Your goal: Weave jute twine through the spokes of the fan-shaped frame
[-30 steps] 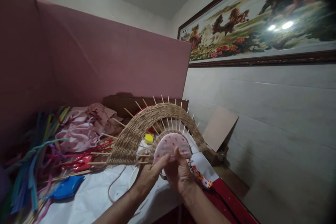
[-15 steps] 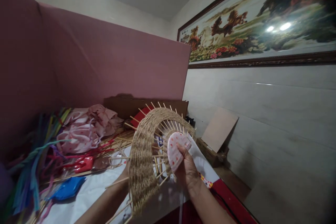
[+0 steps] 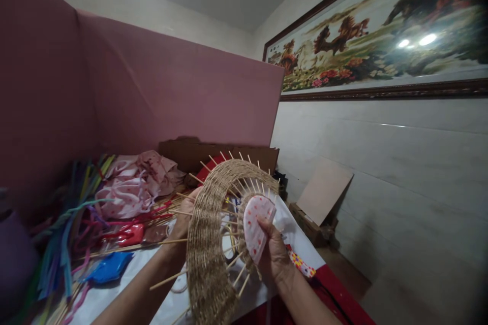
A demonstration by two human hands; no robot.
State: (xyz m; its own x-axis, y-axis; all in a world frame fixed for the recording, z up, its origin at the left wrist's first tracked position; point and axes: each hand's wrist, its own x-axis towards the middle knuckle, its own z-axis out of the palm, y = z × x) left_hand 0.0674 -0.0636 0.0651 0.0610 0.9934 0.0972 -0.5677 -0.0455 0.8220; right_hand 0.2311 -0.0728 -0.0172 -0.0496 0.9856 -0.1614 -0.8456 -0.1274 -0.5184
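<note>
I hold a half-round woven fan frame (image 3: 208, 244) of tan twine wound over thin wooden sticks, turned nearly edge-on above the table. My right hand (image 3: 275, 259) is closed on its pink dotted fabric centre piece (image 3: 252, 223), thumb on the cloth. My left hand (image 3: 186, 216) grips the far side of the woven arc, its fingers mostly hidden behind the twine. Stick ends poke out around the rim.
The table has a white cover (image 3: 125, 284) with a red edge (image 3: 335, 284). On the left lie coloured strips (image 3: 64, 233), pink dotted cloth (image 3: 133, 183), red scissors (image 3: 127, 236) and a blue piece (image 3: 109, 271). A pink partition (image 3: 171, 91) stands behind; a board (image 3: 324, 188) leans on the wall.
The fan frame has swung from facing me to nearly edge-on. My left hand went from the front of the centre piece to the far side of the arc. The view shifted slightly.
</note>
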